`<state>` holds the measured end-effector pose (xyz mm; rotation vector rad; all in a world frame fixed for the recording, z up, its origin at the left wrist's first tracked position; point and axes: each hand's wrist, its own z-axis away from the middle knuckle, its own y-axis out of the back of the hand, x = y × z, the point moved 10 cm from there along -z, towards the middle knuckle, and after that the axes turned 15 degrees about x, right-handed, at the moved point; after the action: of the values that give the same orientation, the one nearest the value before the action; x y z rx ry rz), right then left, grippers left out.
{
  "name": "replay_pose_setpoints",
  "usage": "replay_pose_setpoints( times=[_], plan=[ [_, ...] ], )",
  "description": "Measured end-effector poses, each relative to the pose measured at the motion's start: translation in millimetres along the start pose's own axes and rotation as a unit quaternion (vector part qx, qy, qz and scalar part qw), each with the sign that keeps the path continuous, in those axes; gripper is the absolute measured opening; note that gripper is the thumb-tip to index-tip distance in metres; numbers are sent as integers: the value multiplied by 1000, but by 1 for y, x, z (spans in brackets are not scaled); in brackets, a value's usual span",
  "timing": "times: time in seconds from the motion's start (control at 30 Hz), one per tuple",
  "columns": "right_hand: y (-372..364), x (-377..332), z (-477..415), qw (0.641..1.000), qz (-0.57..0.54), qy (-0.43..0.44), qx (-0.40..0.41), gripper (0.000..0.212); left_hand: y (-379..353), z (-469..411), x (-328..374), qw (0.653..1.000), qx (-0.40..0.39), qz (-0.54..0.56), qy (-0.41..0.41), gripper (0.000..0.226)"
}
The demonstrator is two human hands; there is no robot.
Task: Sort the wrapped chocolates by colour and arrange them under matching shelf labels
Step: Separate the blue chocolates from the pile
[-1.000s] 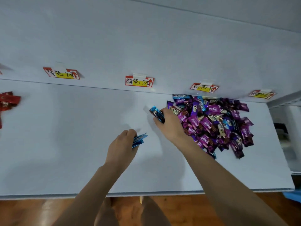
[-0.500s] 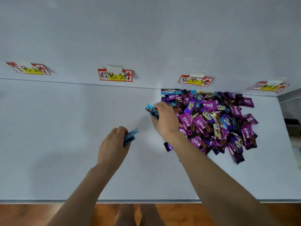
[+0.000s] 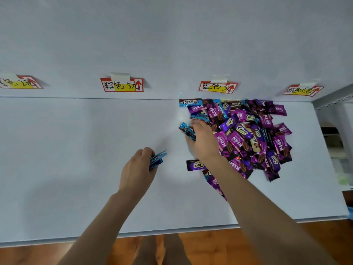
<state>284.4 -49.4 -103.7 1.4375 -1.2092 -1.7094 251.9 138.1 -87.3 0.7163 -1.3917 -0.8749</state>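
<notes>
White shelf board (image 3: 76, 169) fills most of the view and meets a pale back panel (image 3: 172, 44) along a straight seam. Four labels are taped to that panel just above the seam, each red-bordered with a yellow band, handwriting and a red arrow. These are the far-left label (image 3: 19, 83), cut by the frame edge, the second label (image 3: 122, 85), the third label (image 3: 217, 87) and the fourth label (image 3: 302, 90).

The pile of chocolates (image 3: 248, 134) lies on the board against the seam, below the third label and reaching toward the fourth. The wrappers are shiny foil, mostly purple and magenta printed "KISS". Darker violet ones and a few blue ones are printed "Choco", and all overlap at every angle. One dark purple chocolate (image 3: 194, 165) lies flat just off the pile's near-left corner, beside the right forearm.

The right hand (image 3: 204, 142) rests on the pile's left edge, fingers curled, gripping a blue chocolate (image 3: 186, 130) that sticks out to its left. The left hand (image 3: 137, 169) is over the board, apart from the pile. Its fingers are curled round a thin stack of blue chocolates (image 3: 157, 158) whose ends poke out to the right.

Open board stretches from the pile's left edge under the first two labels. Another open strip runs between the hands and the front edge (image 3: 172, 231), with wooden floor (image 3: 286, 236) below it. On the right, the board ends at a grey frame (image 3: 332, 96) near the pile.
</notes>
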Motion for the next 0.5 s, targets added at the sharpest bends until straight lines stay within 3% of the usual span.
replay_pose_setpoints(
  times=[0.23,0.37,0.5],
  plan=[
    [21,21,9,999,15,-49,7,37,-2,-2,4,1000,-1,3,-19,19],
    [27,-11,-15,998,30,15,45,33,3,-6,-1,1000,8,3,-12,19],
    [6,-39,-49,993,63,97,17,37,6,-12,-4,1000,20,-7,1,19]
  ],
)
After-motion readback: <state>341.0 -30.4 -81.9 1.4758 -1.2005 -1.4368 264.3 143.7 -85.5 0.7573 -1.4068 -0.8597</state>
